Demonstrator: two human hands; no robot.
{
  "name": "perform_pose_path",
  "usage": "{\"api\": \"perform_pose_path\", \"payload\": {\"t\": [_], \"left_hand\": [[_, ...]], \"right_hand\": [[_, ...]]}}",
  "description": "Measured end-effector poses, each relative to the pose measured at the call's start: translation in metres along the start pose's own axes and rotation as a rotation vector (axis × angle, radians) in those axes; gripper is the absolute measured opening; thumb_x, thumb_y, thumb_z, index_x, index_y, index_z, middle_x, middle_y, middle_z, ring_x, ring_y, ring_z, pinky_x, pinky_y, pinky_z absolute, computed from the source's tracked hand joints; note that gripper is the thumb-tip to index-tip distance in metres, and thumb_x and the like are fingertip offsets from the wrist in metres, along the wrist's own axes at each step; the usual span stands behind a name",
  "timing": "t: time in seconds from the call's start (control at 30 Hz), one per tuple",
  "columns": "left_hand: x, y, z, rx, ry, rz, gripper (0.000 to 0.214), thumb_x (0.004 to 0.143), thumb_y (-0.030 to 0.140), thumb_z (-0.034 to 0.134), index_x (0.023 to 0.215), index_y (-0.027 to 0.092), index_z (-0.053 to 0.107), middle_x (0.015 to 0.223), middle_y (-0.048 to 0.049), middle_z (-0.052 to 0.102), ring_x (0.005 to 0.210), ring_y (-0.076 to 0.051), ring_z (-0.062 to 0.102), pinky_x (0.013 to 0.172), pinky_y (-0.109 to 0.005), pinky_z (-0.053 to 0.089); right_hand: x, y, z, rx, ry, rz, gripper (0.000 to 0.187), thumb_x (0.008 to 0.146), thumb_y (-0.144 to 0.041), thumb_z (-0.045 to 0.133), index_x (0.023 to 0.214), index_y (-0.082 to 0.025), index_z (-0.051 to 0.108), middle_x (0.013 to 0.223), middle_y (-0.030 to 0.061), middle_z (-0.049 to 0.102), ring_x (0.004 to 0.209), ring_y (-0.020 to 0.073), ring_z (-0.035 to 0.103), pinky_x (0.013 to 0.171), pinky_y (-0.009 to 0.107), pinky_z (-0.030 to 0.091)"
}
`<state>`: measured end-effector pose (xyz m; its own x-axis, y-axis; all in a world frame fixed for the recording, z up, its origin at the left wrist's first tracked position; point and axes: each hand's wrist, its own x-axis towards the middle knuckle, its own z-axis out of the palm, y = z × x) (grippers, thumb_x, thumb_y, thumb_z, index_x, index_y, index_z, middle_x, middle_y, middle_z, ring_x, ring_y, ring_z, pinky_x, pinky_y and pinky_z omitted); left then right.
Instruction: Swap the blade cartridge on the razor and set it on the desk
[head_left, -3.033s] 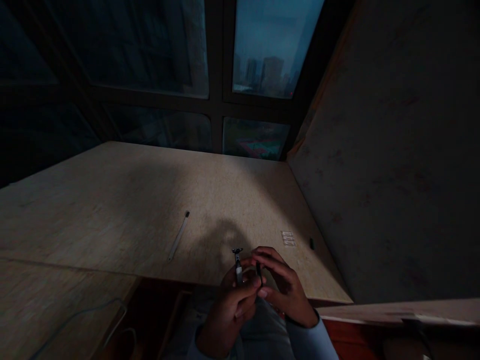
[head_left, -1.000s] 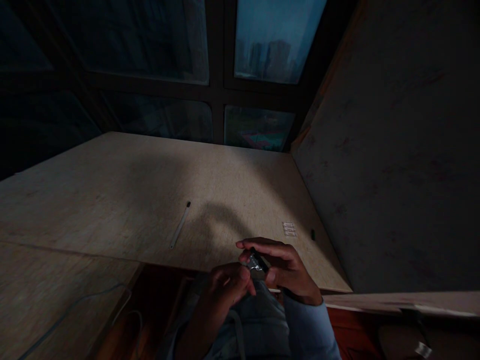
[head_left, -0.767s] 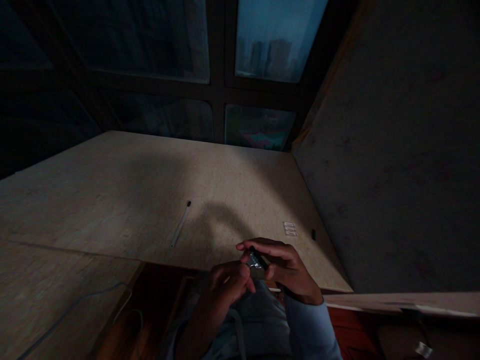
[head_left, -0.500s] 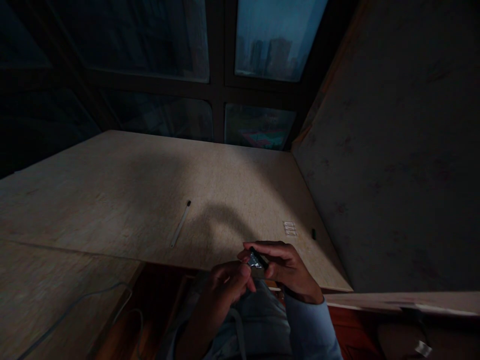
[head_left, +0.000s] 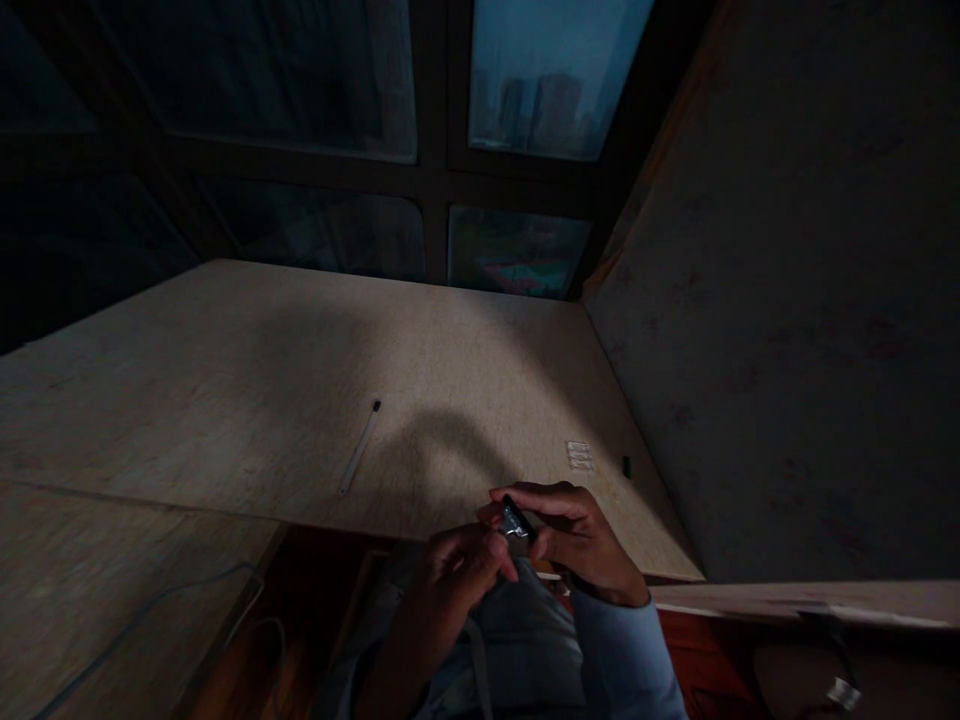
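Observation:
Close to the table's front edge, my right hand (head_left: 581, 530) grips a small black object with a shiny silver part (head_left: 515, 520) between thumb and fingers. The low light hides its exact kind. My left hand (head_left: 461, 570) is closed in a pinch right beside the silver part, its thumb and fingertips at the object's lower left. Whether those fingers hold a piece of it is hidden. Further left, a toothbrush (head_left: 360, 447) with a pale handle and dark head lies on the table (head_left: 300, 400). Beyond my right hand lies a clear blister strip (head_left: 579, 456).
A small dark green piece (head_left: 628, 467) lies near the table's right edge, by the patterned wall (head_left: 787, 350). Windows (head_left: 555, 90) rise behind the table. A pale cable (head_left: 172, 590) runs across the lower left surface and hangs over its edge.
Both hands and the black-and-silver object have shifted very slightly, and the object is turned a little. Everything on the table stays put.

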<state>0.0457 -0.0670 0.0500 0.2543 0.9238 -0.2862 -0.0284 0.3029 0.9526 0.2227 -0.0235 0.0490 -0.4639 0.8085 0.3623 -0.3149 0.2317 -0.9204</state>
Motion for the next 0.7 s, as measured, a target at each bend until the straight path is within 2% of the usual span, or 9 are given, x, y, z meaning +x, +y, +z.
{"api": "perform_pose_path", "payload": {"t": [0.33, 0.7], "left_hand": [[-0.002, 0.008, 0.005, 0.043, 0.021, 0.043, 0.07, 0.071, 0.082, 0.054, 0.074, 0.015, 0.073, 0.051, 0.0048, 0.034, 0.051, -0.011, 0.032, 0.05, -0.025, 0.029], [-0.002, 0.011, 0.013, 0.024, 0.136, 0.114, 0.06, 0.074, 0.075, 0.059, 0.055, 0.018, 0.058, 0.049, 0.0032, 0.037, 0.053, -0.012, 0.036, 0.052, -0.025, 0.032]], "right_hand": [[-0.004, 0.004, -0.005, -0.042, -0.005, 0.009, 0.042, 0.083, -0.039, 0.075, 0.123, -0.035, 0.068, 0.117, 0.0041, 0.075, 0.1, 0.0178, 0.074, 0.088, 0.03, 0.057], [-0.004, 0.006, -0.007, -0.013, 0.006, -0.012, 0.045, 0.081, -0.028, 0.079, 0.123, -0.036, 0.067, 0.119, 0.0037, 0.074, 0.103, 0.0187, 0.073, 0.088, 0.031, 0.058]]}}
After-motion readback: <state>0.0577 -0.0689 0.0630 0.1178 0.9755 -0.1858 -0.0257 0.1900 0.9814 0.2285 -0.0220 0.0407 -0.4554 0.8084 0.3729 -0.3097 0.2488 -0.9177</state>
